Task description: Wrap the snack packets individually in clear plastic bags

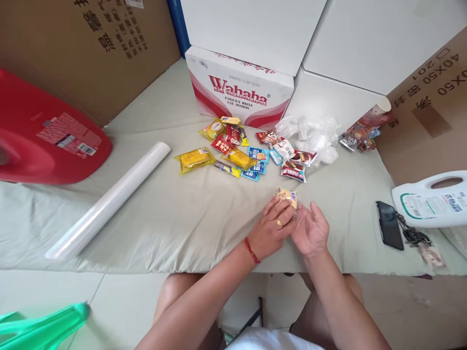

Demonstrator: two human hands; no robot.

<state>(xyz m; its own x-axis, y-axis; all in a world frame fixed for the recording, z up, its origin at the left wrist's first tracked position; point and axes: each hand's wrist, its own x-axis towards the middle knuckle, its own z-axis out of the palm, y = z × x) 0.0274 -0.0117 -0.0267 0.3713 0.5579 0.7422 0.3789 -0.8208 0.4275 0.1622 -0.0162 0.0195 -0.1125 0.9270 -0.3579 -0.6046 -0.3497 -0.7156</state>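
Observation:
A small yellow snack packet [287, 195] is in my left hand [274, 224], whose fingers are folded over its near side. That hand wears a ring and a red cord bracelet. My right hand [311, 232] is close beside it, palm turned up and thumb apart; its fingertips go partly out of sight behind the left fingers and the packet's lower end. Farther back lies a loose group of snacks: yellow packs [197, 159], red packets [223, 145], blue packets [258, 166] and brown-and-white wrapped snacks [294, 171].
A Wahaha carton [241, 95] stands at the back, with crumpled clear plastic bags [317, 138] to its right. A white plastic roll [113, 199] and a red jug [47, 131] are on the left. At right lie a phone [389, 224], keys [414, 233] and a white bottle [434, 200].

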